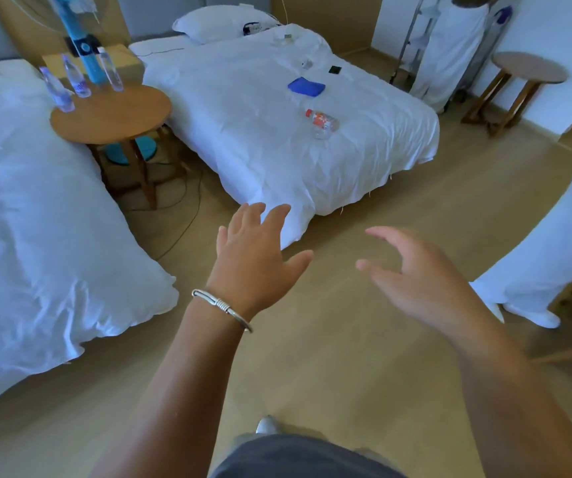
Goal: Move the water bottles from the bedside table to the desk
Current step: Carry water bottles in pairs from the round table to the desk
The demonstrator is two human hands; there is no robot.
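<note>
We see 3 water bottles (79, 77) standing upright at the far-left edge of the round tabletop (112, 113) between the 2 beds. Our left hand (255, 250) and right hand (412, 270) reach forward above the floor, fingers spread, holding nothing.

Bedroom, hotel-style: two white-sheeted beds (277, 108), a pillow (222, 22), round bedside counter (112, 113) between them, wood floor (346, 339).

Left hand (255, 257), right hand (415, 274) outstretched, empty
</note>
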